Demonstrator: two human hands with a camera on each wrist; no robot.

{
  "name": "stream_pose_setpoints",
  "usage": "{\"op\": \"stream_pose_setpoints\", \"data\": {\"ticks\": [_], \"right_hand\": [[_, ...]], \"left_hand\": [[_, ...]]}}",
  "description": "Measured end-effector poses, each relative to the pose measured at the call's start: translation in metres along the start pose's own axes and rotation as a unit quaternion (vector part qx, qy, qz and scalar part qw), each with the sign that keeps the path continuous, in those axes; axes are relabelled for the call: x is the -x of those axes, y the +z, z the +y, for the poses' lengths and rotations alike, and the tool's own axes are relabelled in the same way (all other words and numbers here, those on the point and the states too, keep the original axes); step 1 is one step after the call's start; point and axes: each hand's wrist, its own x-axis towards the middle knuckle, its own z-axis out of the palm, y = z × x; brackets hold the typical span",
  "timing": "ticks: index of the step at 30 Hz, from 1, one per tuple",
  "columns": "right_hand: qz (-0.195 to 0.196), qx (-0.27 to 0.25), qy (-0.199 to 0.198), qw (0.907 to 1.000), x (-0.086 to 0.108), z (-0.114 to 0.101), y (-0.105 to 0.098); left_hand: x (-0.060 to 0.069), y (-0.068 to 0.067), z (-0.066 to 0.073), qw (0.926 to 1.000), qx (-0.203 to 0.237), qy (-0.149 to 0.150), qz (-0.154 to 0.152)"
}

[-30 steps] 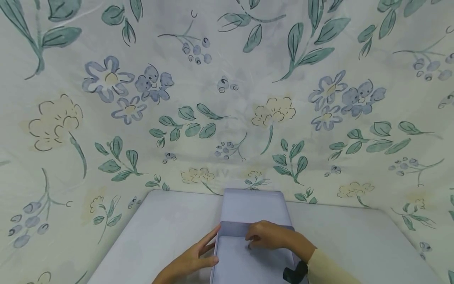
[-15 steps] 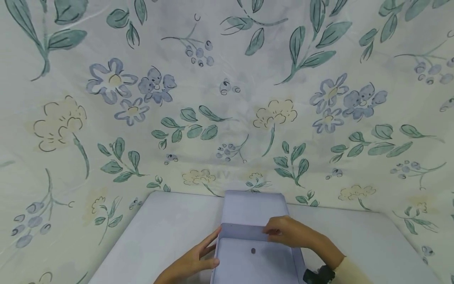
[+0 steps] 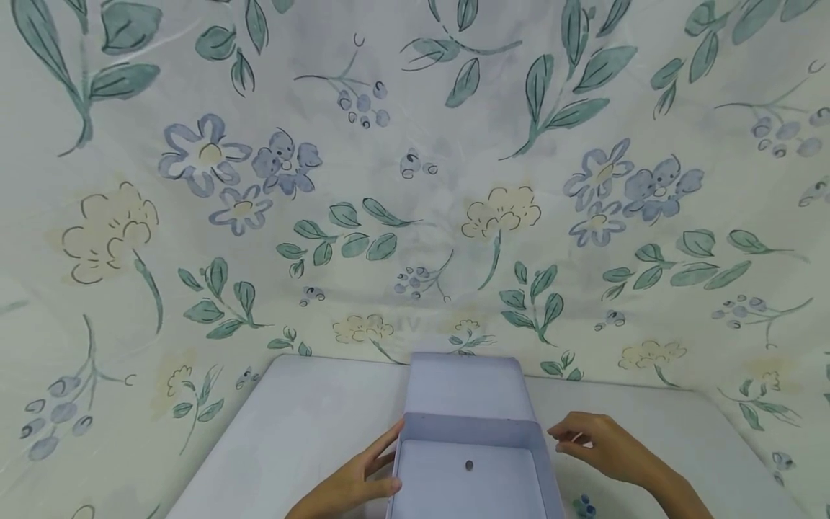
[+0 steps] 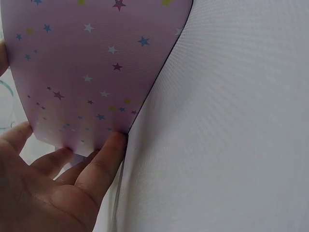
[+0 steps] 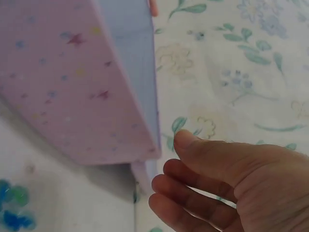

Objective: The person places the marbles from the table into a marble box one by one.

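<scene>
A box (image 3: 473, 432), pale lavender inside, lies with its lid (image 3: 463, 386) folded back away from me. On its floor sits one small dark roundish object (image 3: 470, 466), too small to identify. Against the box's left side my left hand (image 3: 353, 479) rests with its fingers fairly straight; in the left wrist view its fingertips (image 4: 116, 140) touch the pink, star-printed outer wall (image 4: 96, 63). My right hand (image 3: 603, 443) hovers just right of the box, apart from it. Seen by the right wrist camera, that hand (image 5: 212, 179) has loosely bent fingers with nothing between them.
Near the box's right side, a small cluster of shiny blue and green pieces (image 3: 583, 506) lies on the white table (image 3: 311, 411). Behind the table's far edge hangs a floral-patterned cloth (image 3: 415, 238).
My right hand has lifted from the box floor and moved right, out past the box's wall. The small dark object now shows uncovered inside. My left hand has stayed at the box's left side.
</scene>
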Motion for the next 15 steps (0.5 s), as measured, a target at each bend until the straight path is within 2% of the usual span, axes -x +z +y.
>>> {"op": "stream_pose_setpoints", "data": {"ticks": [4,7,9,10,12,15], "right_hand": [[-0.018,-0.016,0.034,0.9991,0.018,0.013,0.004],[-0.052,-0.047,0.084,0.994,0.03,0.022,0.009],[-0.07,-0.065,0.1,0.9903,0.038,0.028,0.014],[-0.077,-0.074,0.1,0.9893,0.041,0.031,0.016],[-0.077,-0.081,0.069,0.9913,0.048,0.037,0.024],[-0.061,-0.085,0.04,0.9937,0.059,0.039,0.038]], "left_hand": [[0.0,-0.001,0.001,1.0,0.005,-0.007,0.001],[0.001,0.001,0.001,0.9995,0.019,-0.023,0.006],[0.003,0.003,-0.001,0.9991,0.028,-0.03,0.009],[0.004,0.004,-0.003,0.9987,0.034,-0.035,0.011],[0.006,0.006,-0.007,0.9981,0.048,-0.038,0.009],[0.009,0.01,-0.015,0.9976,0.061,-0.031,-0.002]]}}
